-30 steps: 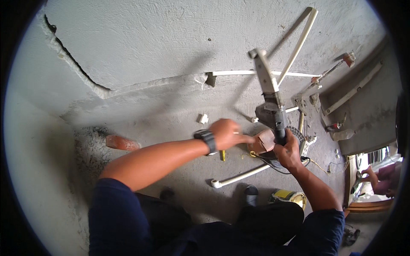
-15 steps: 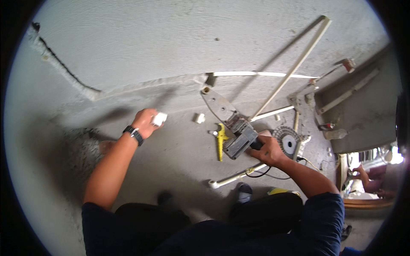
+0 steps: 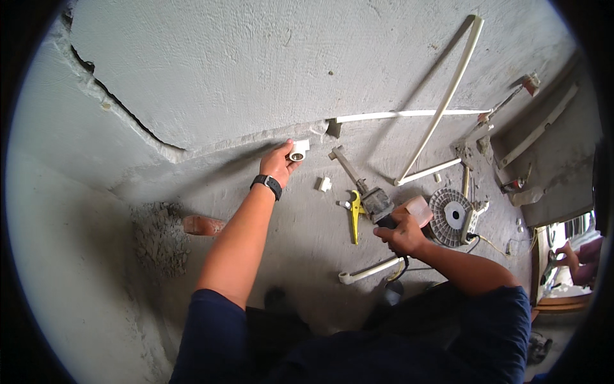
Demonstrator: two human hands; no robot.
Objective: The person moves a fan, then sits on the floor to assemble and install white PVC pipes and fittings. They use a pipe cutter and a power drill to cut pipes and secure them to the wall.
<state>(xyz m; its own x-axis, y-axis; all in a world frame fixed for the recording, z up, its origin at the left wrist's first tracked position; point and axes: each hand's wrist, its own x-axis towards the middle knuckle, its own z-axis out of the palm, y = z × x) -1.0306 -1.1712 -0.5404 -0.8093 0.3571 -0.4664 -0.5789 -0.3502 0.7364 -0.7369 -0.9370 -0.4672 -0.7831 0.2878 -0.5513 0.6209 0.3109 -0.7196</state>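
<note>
My left hand (image 3: pixel 279 164), a dark watch on its wrist, grips a white plastic pipe fitting (image 3: pixel 299 152) by its side, close to the grooved wall. One round opening of the fitting faces me. In my right hand (image 3: pixel 407 235) is the handle of a pipe welding iron (image 3: pixel 376 203), its flat heating plate pointing up and left, seen nearly edge-on. A cord hangs from the handle. Below the plate, a yellow pipe cutter (image 3: pixel 355 216) lies on the floor, with a second white fitting (image 3: pixel 325 184) just beyond it.
A white pipe (image 3: pixel 409 114) runs along the wall groove; another pipe (image 3: pixel 448 96) leans there. Rubble (image 3: pixel 160 238) and a brick (image 3: pixel 203 225) lie left. Right are another brick (image 3: pixel 417 210), a ribbed disc (image 3: pixel 439 225) and another person's hand (image 3: pixel 565 255). An elbowed pipe (image 3: pixel 371 271) lies near my feet.
My left hand has moved right and up with the fitting, nearer the wall groove. The welding iron in my right hand has turned, so its plate shows edge-on rather than broadside.
</note>
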